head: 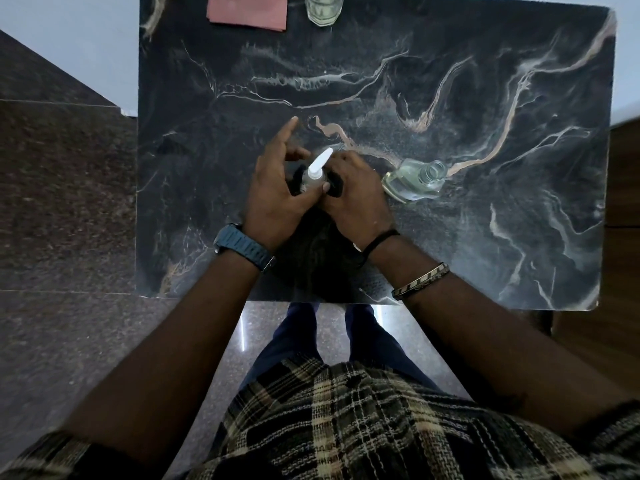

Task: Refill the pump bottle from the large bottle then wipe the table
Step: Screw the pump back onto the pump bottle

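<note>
Pump bottle: the pump bottle (pixel 313 178) stood upright near the middle of the table, a little toward my side, its white pump head (pixel 319 163) on top with the spout pointing away from me and slightly right.
Left hand: my left hand (pixel 277 188) gripped the bottle from the left, thumb pressed across its near side; my index finger stuck out straight and free above the table, while the other fingers curled round the far side.
Right hand: my right hand (pixel 353 192) lay against the bottle's right side, fingers curled toward it and touching my left thumb; I could not tell how firmly they clasped it, since the bottle's body was mostly hidden between my hands.
Large bottle: the large bottle (pixel 414 180) of clear glass stood just right of my right hand, apart from it, its neck open and uncapped.
Cloth: a pink cloth (pixel 247 10) lay folded at the far edge of the table, well apart from my hands.
Glass: a clear glass (pixel 323 8) stood just right of the cloth, also at the far edge.
Table: the table (pixel 485 98) was dark marble with pale veins.
Wrists: a blue watch (pixel 242 245) sat on my left wrist; a black thread (pixel 381 239) and a metal bangle (pixel 420 280) sat on my right arm.
</note>
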